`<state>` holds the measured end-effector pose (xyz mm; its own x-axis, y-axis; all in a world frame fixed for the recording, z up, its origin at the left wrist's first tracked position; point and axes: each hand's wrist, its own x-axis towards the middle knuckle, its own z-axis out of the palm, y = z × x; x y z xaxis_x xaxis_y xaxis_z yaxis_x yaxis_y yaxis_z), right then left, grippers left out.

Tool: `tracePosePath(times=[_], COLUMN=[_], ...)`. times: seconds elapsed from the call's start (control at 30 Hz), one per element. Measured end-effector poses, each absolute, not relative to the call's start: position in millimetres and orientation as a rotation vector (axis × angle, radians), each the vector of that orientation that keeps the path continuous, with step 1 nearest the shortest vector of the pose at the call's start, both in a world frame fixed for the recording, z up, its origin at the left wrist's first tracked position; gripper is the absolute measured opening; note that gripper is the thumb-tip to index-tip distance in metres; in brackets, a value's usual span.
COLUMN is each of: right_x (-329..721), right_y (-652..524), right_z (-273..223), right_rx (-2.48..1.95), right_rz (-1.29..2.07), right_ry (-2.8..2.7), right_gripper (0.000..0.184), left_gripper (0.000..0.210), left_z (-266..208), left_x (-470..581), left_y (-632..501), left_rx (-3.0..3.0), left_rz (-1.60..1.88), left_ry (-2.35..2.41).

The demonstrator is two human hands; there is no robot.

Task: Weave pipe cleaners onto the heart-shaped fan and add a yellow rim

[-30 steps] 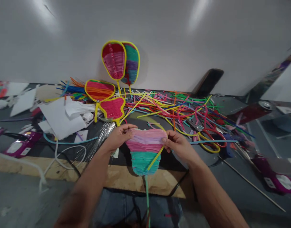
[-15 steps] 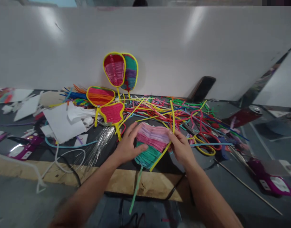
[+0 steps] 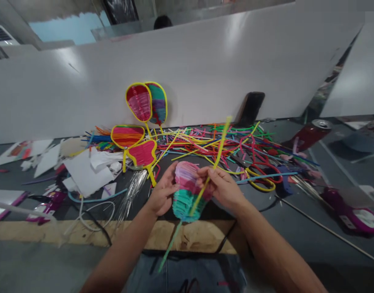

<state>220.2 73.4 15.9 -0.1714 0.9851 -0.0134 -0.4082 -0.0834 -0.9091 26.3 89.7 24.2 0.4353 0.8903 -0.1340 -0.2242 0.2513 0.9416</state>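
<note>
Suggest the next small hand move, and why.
I'd probably have the right hand lay the yellow strip it holds along the edge of the pink-and-teal paddle. The strip slants across its face, upper end free; the left hand steadies it, and no yellow border shows, unlike the yellow-rimmed paddles behind.

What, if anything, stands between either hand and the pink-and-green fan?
Nothing visible blocks the left hand, which holds the fan by its left side. The right hand pinches a yellow strip that slants across the fan's front; whether that hand also touches the fan is unclear.
</note>
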Motion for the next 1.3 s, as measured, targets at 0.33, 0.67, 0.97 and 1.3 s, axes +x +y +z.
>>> tracePosePath(times=[0.33, 0.67, 0.97, 1.3], right_x=[257.5, 250.8, 249.7, 250.9], right_y=[89.0, 91.1, 87.3, 88.1], right_z=[7.4, 2.8, -1.4, -6.7], right_rx=[-1.320, -1.409, -1.345, -1.507], right_rz=[0.823, 0.995, 0.912, 0.589], right_ry=[-1.331, -1.714, -1.839, -1.782], right_gripper=[0.030, 0.023, 0.028, 0.035], left_gripper=[0.076, 0.074, 0.067, 0.049], left_z=[18.2, 18.3, 9.9, 4.8], left_x=[17.8, 18.7, 13.6, -7.5], left_y=[96.3, 93.3, 101.2, 113.9], left_rx=[0.876, 0.866, 0.963, 1.930], left_rz=[0.949, 1.056, 0.929, 0.838], left_ry=[0.893, 0.946, 1.007, 1.478])
